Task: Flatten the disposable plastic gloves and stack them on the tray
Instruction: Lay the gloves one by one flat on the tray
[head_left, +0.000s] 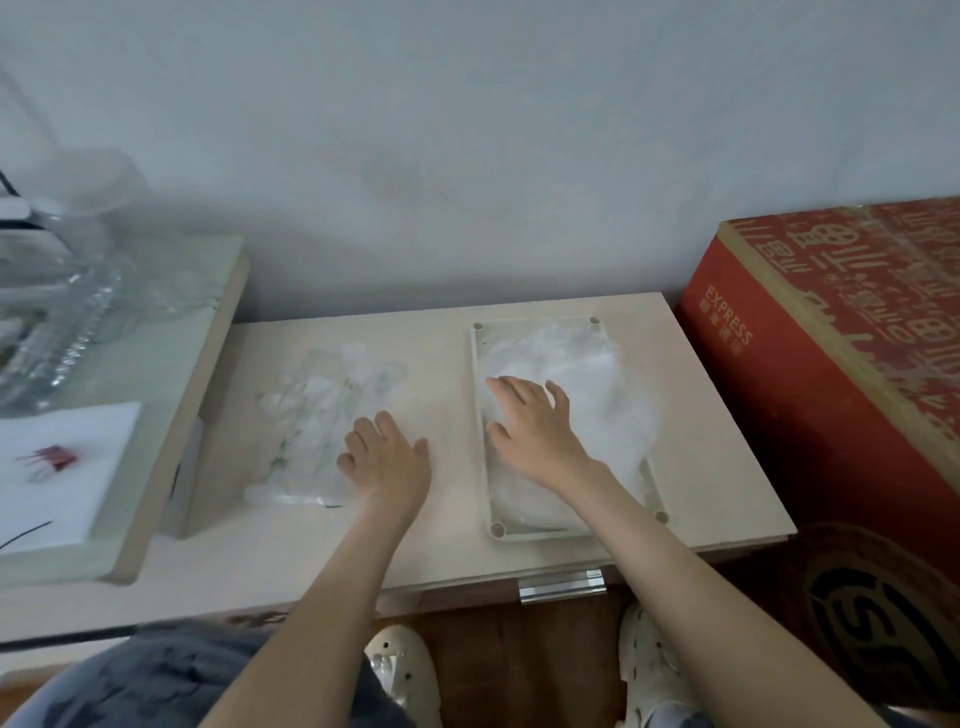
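A clear rectangular tray (480, 395) lies on the right half of the low table. It holds a stack of whitish plastic gloves (608, 384). My right hand (530, 421) lies palm down on that stack, fingers spread and straight, pressing it. A loose pile of crumpled clear gloves (317, 421) sits on the table to the left of the tray. My left hand (387, 457) rests at the pile's right edge, with its fingers bent over the plastic; whether it grips anything is unclear.
The pale table (727, 467) stands against a grey wall. A red cardboard box (831, 364) rises on the right. To the left, a higher glass-topped surface carries a clear glass jug (93, 249) and a white sheet (57, 467). My feet show below the table's front edge.
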